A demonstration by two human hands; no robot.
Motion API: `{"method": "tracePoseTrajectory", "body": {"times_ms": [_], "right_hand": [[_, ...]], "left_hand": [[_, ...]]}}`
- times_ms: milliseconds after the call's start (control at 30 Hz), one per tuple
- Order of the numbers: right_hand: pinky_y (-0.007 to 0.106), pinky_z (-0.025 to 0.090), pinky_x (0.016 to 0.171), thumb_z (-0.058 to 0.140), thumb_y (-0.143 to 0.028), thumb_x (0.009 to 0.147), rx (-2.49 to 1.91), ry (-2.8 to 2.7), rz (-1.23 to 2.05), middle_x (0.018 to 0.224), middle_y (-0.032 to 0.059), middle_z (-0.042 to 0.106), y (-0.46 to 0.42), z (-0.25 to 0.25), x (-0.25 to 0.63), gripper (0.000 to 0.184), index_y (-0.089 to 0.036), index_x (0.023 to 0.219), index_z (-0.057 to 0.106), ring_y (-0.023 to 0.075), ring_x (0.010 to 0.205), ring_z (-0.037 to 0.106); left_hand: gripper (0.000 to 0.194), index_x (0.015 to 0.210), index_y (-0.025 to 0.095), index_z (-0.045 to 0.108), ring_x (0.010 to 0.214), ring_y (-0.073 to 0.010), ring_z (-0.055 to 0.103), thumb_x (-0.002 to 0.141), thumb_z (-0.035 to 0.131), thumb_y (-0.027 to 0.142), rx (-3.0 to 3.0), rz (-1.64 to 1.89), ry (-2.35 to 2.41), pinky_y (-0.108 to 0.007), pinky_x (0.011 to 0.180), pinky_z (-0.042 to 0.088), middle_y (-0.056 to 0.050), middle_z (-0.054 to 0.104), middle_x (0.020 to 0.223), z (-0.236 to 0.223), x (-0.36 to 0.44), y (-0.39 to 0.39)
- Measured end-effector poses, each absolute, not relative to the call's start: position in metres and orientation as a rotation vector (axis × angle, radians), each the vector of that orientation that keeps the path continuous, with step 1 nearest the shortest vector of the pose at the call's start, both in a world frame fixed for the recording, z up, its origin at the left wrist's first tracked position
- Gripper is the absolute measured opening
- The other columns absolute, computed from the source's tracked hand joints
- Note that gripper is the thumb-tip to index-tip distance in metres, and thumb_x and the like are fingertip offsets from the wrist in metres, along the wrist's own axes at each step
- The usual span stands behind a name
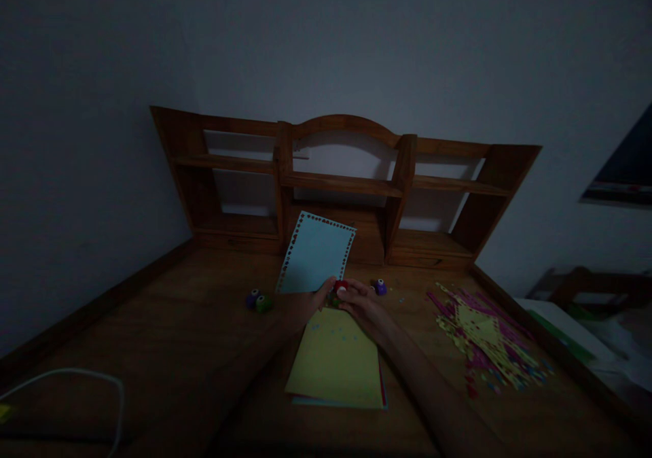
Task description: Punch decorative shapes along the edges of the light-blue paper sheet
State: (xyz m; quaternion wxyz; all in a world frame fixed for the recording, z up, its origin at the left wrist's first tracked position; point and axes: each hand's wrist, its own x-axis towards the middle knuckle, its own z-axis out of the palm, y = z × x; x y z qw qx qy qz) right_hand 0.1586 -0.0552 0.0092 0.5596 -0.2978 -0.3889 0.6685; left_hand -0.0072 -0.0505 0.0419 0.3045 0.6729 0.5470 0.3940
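Observation:
My left hand (310,300) holds the bottom edge of a light blue paper sheet (316,253), which stands tilted up and has small shapes punched along its border. My right hand (363,303) grips a small red paper punch (341,286) at that same bottom edge, touching the left fingers. Under both hands lies a stack of coloured sheets, yellow on top (336,359), with tiny paper bits scattered on it. The room is dim.
A purple punch (251,299) and a green punch (263,303) sit left of my hands, another purple punch (379,286) to the right. Paper scraps (483,339) lie heaped at right. A wooden shelf unit (341,185) backs the desk. A white cable (81,376) curves at the near left.

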Motion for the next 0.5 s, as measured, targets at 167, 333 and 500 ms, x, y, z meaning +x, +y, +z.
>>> {"method": "tracePoseTrajectory", "body": {"times_ms": [167,333,500], "right_hand": [[0.023,0.052,0.070,0.083,-0.017,0.065,-0.670,-0.904,1.583,0.088,0.0022,0.072,-0.0559,0.0108,0.1583,0.027,-0.018,0.090,0.071,0.0130,0.078,0.066],[0.022,0.052,0.069,0.085,-0.016,0.061,-0.690,-0.881,1.590,0.088,0.0013,0.071,-0.0533,0.0085,0.1591,0.033,-0.018,0.090,0.071,0.0120,0.076,0.065],[0.022,0.051,0.071,0.085,-0.015,0.061,-0.700,-0.876,1.591,0.089,0.0004,0.071,-0.0539,0.0087,0.1589,0.032,-0.019,0.090,0.072,0.0112,0.077,0.065]], "left_hand": [[0.054,0.046,0.023,0.044,0.056,-0.0197,0.052,0.084,0.042,0.063,1.788,0.992,1.484,-0.032,0.068,0.036,-0.001,0.049,0.046,0.0394,-0.0085,-0.0486],[0.055,0.048,0.022,0.046,0.056,-0.0183,0.052,0.086,0.040,0.062,1.836,0.969,1.480,-0.031,0.070,0.037,0.000,0.050,0.047,0.0409,-0.0079,-0.0502],[0.056,0.046,0.022,0.045,0.055,-0.0185,0.051,0.087,0.040,0.061,1.822,0.941,1.483,-0.031,0.068,0.038,-0.001,0.050,0.046,0.0414,-0.0072,-0.0495]]}}
